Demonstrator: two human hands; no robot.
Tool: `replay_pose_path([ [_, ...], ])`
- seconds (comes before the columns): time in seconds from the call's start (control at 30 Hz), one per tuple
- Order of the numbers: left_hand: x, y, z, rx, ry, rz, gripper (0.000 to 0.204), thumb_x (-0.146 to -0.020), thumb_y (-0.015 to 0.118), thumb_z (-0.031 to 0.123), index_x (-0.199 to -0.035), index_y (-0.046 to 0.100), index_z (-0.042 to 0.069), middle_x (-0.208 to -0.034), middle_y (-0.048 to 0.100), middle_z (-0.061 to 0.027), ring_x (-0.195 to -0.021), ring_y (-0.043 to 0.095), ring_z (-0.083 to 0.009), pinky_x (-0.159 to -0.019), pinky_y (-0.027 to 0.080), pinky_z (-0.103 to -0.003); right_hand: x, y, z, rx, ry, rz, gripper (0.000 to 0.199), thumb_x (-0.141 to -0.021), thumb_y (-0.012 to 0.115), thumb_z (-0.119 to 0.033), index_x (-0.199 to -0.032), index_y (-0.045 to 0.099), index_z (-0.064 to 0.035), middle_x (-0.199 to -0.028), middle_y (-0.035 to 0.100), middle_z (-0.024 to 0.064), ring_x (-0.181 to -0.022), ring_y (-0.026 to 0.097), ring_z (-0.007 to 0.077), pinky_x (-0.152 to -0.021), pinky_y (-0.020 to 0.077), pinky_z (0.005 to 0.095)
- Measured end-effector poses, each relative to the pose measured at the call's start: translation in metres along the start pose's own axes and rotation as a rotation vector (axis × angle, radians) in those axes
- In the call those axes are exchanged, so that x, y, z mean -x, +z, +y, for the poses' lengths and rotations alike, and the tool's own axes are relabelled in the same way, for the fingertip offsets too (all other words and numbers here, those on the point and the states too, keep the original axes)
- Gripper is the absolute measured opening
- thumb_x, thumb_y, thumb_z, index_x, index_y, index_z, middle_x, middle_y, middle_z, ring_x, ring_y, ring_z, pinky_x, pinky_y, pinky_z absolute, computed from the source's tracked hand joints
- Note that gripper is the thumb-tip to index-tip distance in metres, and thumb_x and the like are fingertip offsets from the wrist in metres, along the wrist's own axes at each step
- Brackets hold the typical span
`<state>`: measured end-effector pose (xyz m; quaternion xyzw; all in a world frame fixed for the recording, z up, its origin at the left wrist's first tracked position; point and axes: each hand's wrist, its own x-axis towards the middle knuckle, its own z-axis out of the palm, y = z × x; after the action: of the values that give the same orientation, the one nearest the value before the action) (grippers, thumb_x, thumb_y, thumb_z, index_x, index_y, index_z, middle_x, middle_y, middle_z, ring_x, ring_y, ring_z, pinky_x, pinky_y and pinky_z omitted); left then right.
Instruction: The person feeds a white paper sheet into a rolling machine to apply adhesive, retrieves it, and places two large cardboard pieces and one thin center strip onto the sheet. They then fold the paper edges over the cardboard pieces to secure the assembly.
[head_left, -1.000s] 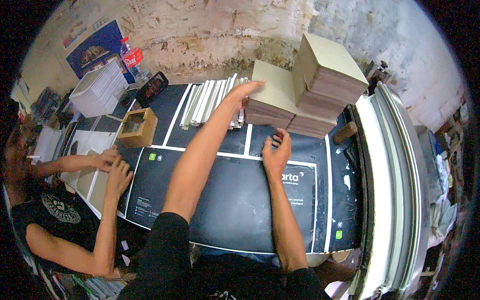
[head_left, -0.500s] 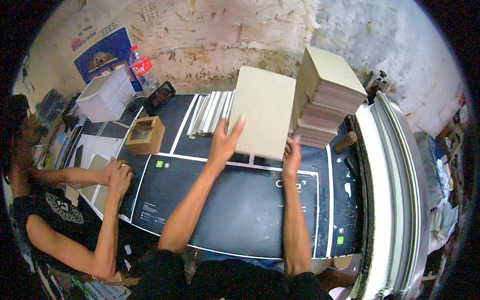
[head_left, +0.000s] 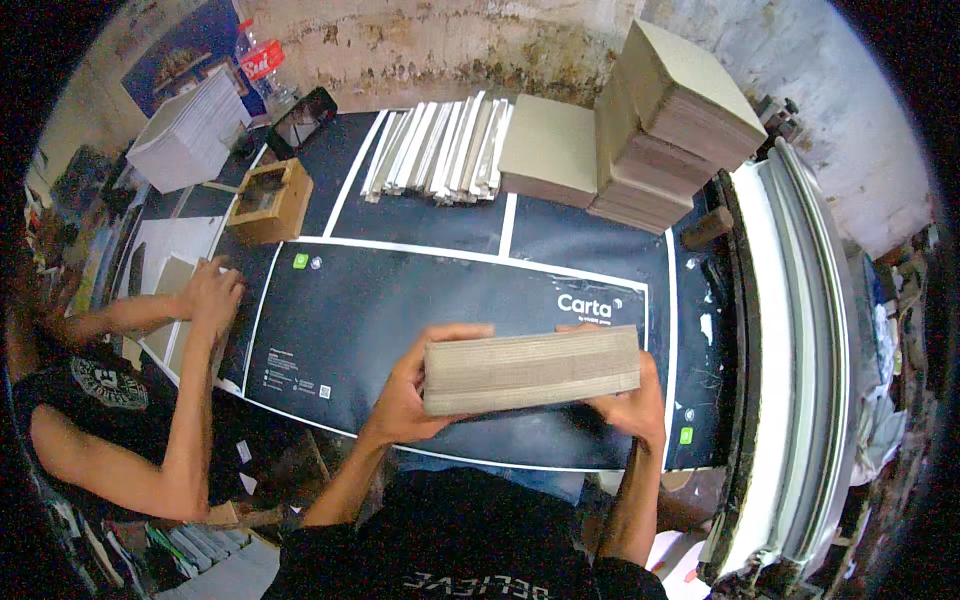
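A thick stack of grey-brown boards (head_left: 531, 370) is held between both hands above the near part of the black table mat (head_left: 400, 290), its layered edge facing me. My left hand (head_left: 410, 392) grips the stack's left end, with fingers above and below it. Round the right end wraps my right hand (head_left: 635, 400), its thumb under the stack and some fingers hidden behind. Farther back lies a lower pile of the same boards (head_left: 549, 150), beside a tall stack of boards (head_left: 680, 125).
White and grey strips (head_left: 440, 150) lie left of the low pile. A wooden box (head_left: 270, 202), a phone (head_left: 301, 122), a plastic bottle (head_left: 262, 65) and a white paper stack (head_left: 190, 135) stand left. At lower left, a co-worker's hands (head_left: 212, 300) rest on boards. Large rolls (head_left: 790, 370) border the right.
The stack has come down toward me and tipped from its broad face to its layered edge. A low pile of boards now shows behind it. My view has shifted too.
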<state>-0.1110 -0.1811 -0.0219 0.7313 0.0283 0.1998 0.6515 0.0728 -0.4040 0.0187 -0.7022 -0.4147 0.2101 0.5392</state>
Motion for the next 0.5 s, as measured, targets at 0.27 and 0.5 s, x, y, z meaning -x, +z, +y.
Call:
replay_pose_path([
  [0.27, -0.039, 0.027, 0.072, 0.103, 0.132, 0.205, 0.083, -0.081, 0.057, 0.055, -0.137, 0.046, -0.005, -0.153, 0.037, -0.0295, -0.146, 0.033, -0.0361, -0.121, 0.020, -0.049, 0.017, 0.025, -0.033, 0.428, -0.136, 0.468, 0.094, -0.065, 0.091, -0.011, -0.146, 0.043, -0.0026, -0.151, 0.045, 0.0204, -0.137, 0.048, 0.0362, -0.107, 0.0445, 0.0425],
  [0.5, -0.040, 0.028, 0.077, 0.146, 0.111, 0.230, 0.071, -0.078, 0.056, 0.039, -0.134, 0.048, -0.004, -0.152, 0.039, -0.0279, -0.144, 0.036, -0.0346, -0.121, 0.021, -0.047, 0.036, 0.024, -0.068, 1.016, -0.598, 0.402, 0.051, -0.071, 0.089, -0.026, -0.118, 0.072, -0.0167, -0.128, 0.061, 0.0022, -0.109, 0.047, 0.0231, -0.092, 0.0421, 0.0390],
])
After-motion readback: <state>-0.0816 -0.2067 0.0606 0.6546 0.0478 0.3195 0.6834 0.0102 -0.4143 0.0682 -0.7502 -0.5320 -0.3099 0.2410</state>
